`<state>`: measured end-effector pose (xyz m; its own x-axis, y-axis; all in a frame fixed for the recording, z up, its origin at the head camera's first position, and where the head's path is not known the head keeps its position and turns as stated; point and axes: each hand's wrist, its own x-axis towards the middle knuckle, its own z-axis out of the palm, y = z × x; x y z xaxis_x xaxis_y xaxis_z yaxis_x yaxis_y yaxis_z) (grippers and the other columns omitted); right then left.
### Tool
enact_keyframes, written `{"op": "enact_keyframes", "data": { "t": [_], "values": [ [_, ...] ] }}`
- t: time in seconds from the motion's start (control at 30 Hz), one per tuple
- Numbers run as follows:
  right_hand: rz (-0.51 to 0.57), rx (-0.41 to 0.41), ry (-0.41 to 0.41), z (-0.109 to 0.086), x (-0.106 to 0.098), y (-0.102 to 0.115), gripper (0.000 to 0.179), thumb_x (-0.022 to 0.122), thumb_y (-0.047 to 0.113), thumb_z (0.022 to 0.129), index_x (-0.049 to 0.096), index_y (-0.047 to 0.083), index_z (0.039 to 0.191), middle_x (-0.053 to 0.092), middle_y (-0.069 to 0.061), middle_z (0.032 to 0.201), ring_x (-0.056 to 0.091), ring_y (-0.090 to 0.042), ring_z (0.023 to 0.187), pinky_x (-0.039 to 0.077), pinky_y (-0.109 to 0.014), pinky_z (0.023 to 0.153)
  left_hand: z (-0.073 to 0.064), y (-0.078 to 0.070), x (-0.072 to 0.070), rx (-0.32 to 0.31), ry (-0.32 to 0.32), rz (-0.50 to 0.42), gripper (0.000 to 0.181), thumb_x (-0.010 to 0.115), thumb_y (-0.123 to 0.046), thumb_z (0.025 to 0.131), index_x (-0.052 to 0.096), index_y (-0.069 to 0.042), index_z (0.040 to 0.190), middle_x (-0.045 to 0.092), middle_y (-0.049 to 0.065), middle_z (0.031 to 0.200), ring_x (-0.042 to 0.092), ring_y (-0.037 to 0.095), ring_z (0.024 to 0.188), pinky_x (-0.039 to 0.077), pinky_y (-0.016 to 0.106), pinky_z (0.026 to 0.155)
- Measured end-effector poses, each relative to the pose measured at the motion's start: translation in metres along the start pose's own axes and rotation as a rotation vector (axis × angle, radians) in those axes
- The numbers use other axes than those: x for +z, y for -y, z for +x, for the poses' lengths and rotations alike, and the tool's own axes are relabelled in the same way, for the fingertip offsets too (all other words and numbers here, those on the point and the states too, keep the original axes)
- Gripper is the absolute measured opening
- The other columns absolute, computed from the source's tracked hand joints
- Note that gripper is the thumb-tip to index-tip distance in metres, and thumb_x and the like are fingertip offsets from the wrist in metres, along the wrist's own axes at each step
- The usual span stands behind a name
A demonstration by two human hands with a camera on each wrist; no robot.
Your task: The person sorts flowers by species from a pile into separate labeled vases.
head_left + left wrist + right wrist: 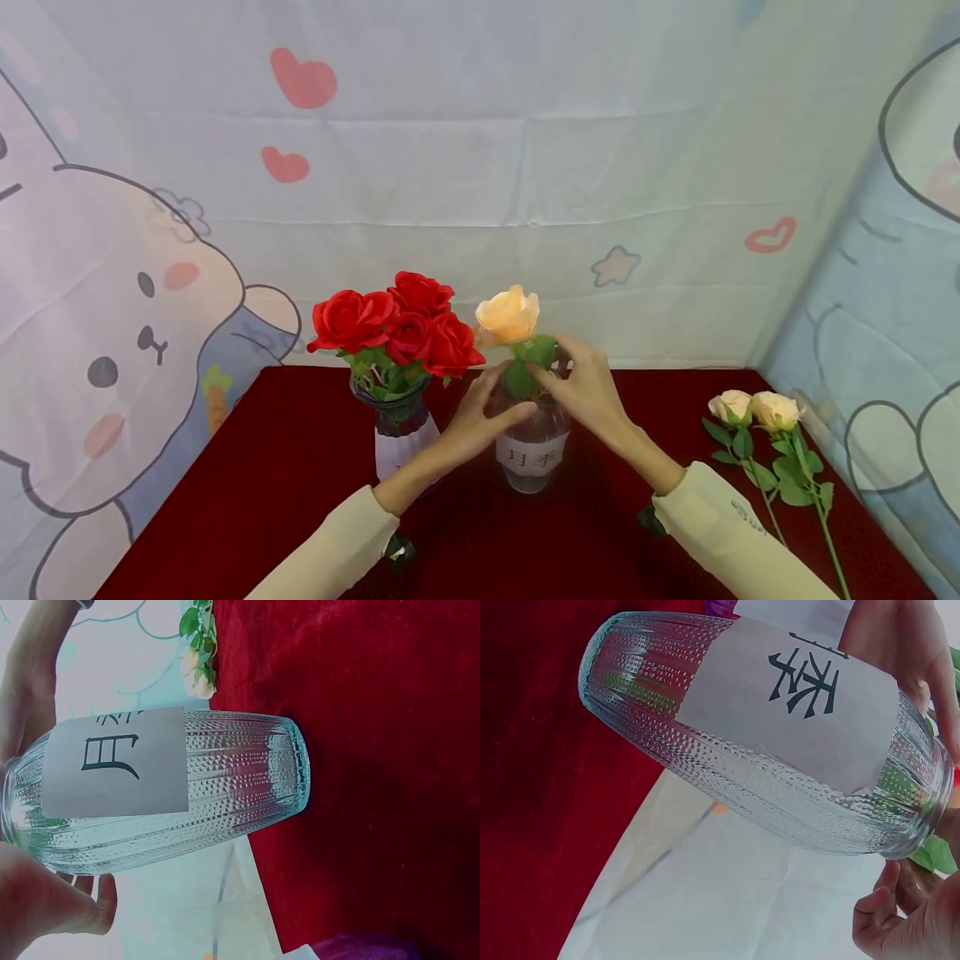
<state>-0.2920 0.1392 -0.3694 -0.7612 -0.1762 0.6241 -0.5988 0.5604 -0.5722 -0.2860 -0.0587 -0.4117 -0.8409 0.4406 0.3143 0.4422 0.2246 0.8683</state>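
In the head view a peach rose [508,315] with green leaves stands in a clear ribbed glass vase [531,482] bearing a white paper label [531,455] with black characters. My left hand [480,417] curves round the left side of the vase's neck, its thumb across the front. On the other side my right hand [581,387] pinches at the rose's leaves and stem just over the rim; the exact grip is partly hidden by leaves. The left wrist view shows the vase [247,765] from close by, its base near the red cloth.
Several red roses [408,329] fill a dark-rimmed vase [401,417] on the left, close to my left forearm. Two peach roses [776,411] lie at the right on the red cloth [480,550]. Behind the table hangs a cartoon-printed curtain [555,167].
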Motion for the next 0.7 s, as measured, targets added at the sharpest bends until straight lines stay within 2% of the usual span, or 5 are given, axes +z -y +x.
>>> {"op": "enact_keyframes", "data": {
  "t": [0.2, 0.37, 0.53, 0.7],
  "values": [
    [0.007, -0.006, 0.030, -0.002, -0.005, 0.000, 0.042, 0.084, 0.012, 0.084, 0.070, 0.004, 0.123, 0.072, -0.011, 0.099, 0.050, -0.012, 0.062, 0.041, -0.020, 0.055, 0.001, 0.002, 0.000, 0.030, 0.012, -0.042, 0.069, 0.066, -0.034, 0.099, 0.033, -0.027, 0.160, 0.034, 0.008, 0.161, 0.039, 0.030, 0.145, 0.042, 0.052, 0.114],
    [0.067, 0.040, 0.123, -0.007, -0.021, 0.001, 0.051, 0.085, 0.015, 0.084, 0.066, 0.006, 0.131, 0.071, -0.011, 0.099, 0.056, -0.011, 0.067, 0.047, -0.021, 0.061, 0.002, 0.000, 0.001, 0.043, 0.009, -0.058, 0.065, 0.067, -0.027, 0.100, 0.037, -0.024, 0.157, 0.037, 0.010, 0.157, 0.045, 0.029, 0.141, 0.045, 0.050, 0.112],
    [0.081, 0.094, 0.148, -0.017, -0.045, -0.006, 0.047, 0.080, 0.019, 0.090, 0.065, 0.008, 0.133, 0.072, -0.010, 0.100, 0.062, -0.010, 0.071, 0.049, -0.024, 0.062, 0.003, -0.001, 0.001, 0.081, 0.000, -0.036, 0.061, 0.069, -0.026, 0.098, 0.042, -0.018, 0.152, 0.043, 0.010, 0.153, 0.047, 0.028, 0.139, 0.042, 0.051, 0.114],
    [-0.014, 0.125, 0.116, -0.030, -0.074, -0.025, 0.037, 0.074, 0.019, 0.095, 0.067, 0.008, 0.129, 0.074, -0.009, 0.095, 0.063, -0.005, 0.071, 0.050, -0.024, 0.062, 0.003, 0.001, 0.000, 0.043, -0.022, -0.009, 0.063, 0.070, -0.034, 0.096, 0.043, -0.021, 0.152, 0.042, 0.007, 0.155, 0.037, 0.027, 0.146, 0.032, 0.055, 0.120]
  ]
}}
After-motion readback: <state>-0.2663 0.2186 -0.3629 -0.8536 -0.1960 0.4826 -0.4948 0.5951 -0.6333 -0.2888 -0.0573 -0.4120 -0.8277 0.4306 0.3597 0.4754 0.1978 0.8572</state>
